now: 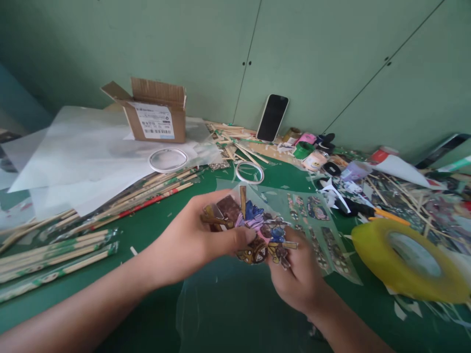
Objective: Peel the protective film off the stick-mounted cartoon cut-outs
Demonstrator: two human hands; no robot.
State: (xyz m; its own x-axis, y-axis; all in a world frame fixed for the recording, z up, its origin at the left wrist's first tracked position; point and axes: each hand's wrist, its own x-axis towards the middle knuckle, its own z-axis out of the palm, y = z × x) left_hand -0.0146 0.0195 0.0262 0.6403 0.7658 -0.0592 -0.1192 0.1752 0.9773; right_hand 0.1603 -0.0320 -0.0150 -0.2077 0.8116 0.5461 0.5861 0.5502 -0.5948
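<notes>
A bunch of small printed cut-outs, brown, pink and blue, is held up between my two hands at the middle of the view. My left hand grips them from the left, its thumb pressed on top. My right hand has its fingers closed on the right side of the same bunch. Behind and to the right of my right hand lie clear sheets with printed pieces. A transparent film lies below the hands on the green surface.
An open cardboard box and white sheets stand at the back left, with wrapped sticks nearer. A phone leans on the wall. A big yellow tape roll, small jars and scraps crowd the right. Two rings lie mid-table.
</notes>
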